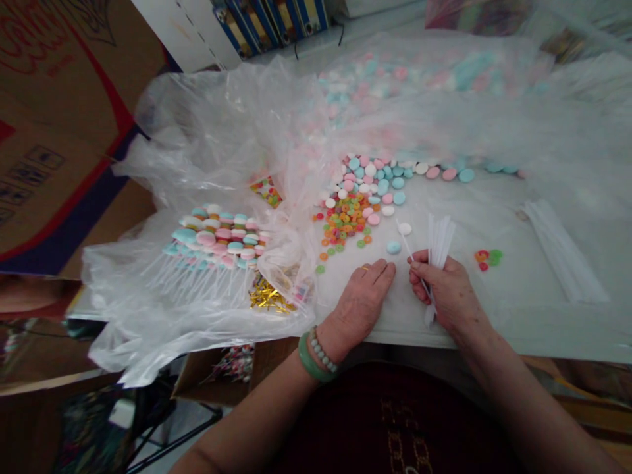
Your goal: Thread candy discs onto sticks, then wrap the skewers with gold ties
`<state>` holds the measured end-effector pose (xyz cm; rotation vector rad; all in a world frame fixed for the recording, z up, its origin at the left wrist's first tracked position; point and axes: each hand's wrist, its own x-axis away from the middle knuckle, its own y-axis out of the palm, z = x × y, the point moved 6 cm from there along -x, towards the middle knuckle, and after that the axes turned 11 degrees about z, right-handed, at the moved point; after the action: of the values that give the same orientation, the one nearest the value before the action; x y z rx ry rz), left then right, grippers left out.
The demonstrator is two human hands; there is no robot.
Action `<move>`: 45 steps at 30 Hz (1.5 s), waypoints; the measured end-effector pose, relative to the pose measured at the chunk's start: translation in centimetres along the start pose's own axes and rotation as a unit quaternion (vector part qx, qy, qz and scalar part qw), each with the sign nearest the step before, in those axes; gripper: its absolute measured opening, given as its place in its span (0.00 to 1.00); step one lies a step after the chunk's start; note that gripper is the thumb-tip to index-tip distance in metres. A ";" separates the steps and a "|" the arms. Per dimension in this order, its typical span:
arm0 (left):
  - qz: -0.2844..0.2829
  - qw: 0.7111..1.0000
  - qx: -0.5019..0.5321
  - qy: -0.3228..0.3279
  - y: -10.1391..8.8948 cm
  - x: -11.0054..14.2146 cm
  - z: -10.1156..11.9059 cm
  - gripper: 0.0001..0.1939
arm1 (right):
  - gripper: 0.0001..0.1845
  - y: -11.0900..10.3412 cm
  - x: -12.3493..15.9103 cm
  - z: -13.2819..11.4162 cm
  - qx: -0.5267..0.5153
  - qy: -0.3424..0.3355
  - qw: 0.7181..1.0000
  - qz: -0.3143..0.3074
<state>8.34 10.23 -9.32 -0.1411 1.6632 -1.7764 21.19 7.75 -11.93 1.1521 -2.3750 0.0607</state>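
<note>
My right hand (451, 289) is closed around a bundle of thin white sticks (441, 240). One single stick (405, 242) is pinched between its thumb and finger, its tip near a white round candy (405, 228). My left hand (363, 299) lies palm down on the tabletop, fingers stretched out, just below a light blue round candy (394, 247). Beyond it is a pile of small orange, green and red rings (348, 217). Pink, white and blue round candies (378, 174) are heaped behind the rings.
Skewered candies on sticks (222, 237) lie stacked on clear plastic at left, beside gold twist ties (269, 294). A large plastic bag (419, 125) of candies covers the back. At right lie a few rings (488, 258) and another stick bundle (565, 253). A cardboard box (64, 131) stands left.
</note>
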 end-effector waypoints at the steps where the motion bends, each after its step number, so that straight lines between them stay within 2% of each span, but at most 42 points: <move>1: 0.007 1.000 0.001 0.001 -0.2 0.3 -0.1 0.20 | 0.07 0.0 0.0 0.0 0.001 0.001 1.000 -0.001; 4: 0.041 0.999 0.016 -0.024 -0.6 0.7 -0.7 0.21 | 0.07 0.1 0.0 -0.1 -0.001 0.008 1.000 0.002; 8: 0.065 0.994 0.055 -0.062 -0.5 0.3 -1.2 0.15 | 0.07 0.2 0.0 -0.2 -0.008 0.014 1.000 -0.001; 12: 0.043 0.994 0.078 -0.055 -0.3 -0.4 -1.1 0.13 | 0.07 0.2 0.1 -0.3 -0.006 0.009 1.000 -0.003; 16: -0.007 0.994 0.091 -0.057 -0.2 -0.4 -1.1 0.15 | 0.08 0.1 0.2 -0.3 0.004 0.010 1.000 -0.004; 19: -0.020 0.991 0.120 -0.056 -0.3 -0.2 -1.1 0.17 | 0.10 0.1 0.2 -0.3 0.006 0.018 1.000 -0.012; 21: -0.006 0.983 0.160 -0.089 -0.4 -0.1 -1.5 0.17 | 0.10 0.1 0.3 -0.5 0.006 0.018 1.000 -0.018; 22: 0.011 0.973 0.193 -0.126 -0.5 -0.1 -2.0 0.16 | 0.09 0.1 0.5 -0.6 0.012 0.015 1.000 -0.021; 23: 0.033 0.955 0.236 -0.179 -0.6 0.0 -2.7 0.16 | 0.09 0.2 0.7 -0.9 0.024 0.008 0.999 -0.024; 24: 0.060 0.923 0.289 -0.245 -0.7 0.1 -3.6 0.15 | 0.09 0.3 1.0 -1.1 0.044 -0.001 0.999 -0.028; 25: 0.088 0.876 0.352 -0.319 -0.7 0.4 -4.6 0.14 | 0.09 0.4 1.4 -1.2 0.070 -0.011 0.997 -0.033; 27: 0.128 0.739 0.486 -0.449 -0.4 1.2 -6.4 0.14 | 0.11 0.7 2.1 -1.2 0.136 -0.032 0.989 -0.045; 29: 0.152 0.600 0.591 -0.517 -0.3 2.0 -7.5 0.13 | 0.14 1.2 2.8 -0.6 0.207 -0.047 0.975 -0.062; 30: 0.160 0.550 0.625 -0.531 -0.3 2.2 -7.9 0.13 | 0.15 1.5 3.0 0.0 0.241 -0.054 0.967 -0.069; 31: 0.168 0.515 0.646 -0.538 -0.5 2.5 -8.3 0.13 | 0.14 1.8 3.2 0.5 0.269 -0.064 0.958 -0.074; 33: 0.183 0.477 0.664 -0.545 -0.7 3.1 -8.8 0.13 | 0.13 2.4 3.4 1.4 0.305 -0.089 0.945 -0.079; 36: 0.197 0.451 0.675 -0.549 -0.7 3.6 -8.9 0.13 | 0.11 3.0 3.5 2.0 0.329 -0.122 0.933 -0.077; 41: 0.206 0.430 0.686 -0.550 -0.3 3.6 -8.1 0.12 | 0.10 3.6 3.7 2.2 0.346 -0.131 0.926 -0.081; 45: 0.207 0.426 0.693 -0.544 -0.2 3.4 -7.8 0.12 | 0.10 3.6 3.7 2.3 0.351 -0.130 0.924 -0.077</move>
<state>1.64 14.95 -11.77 -0.0527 -0.8498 -1.4266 15.64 6.78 -11.70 1.7536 -2.5552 0.8080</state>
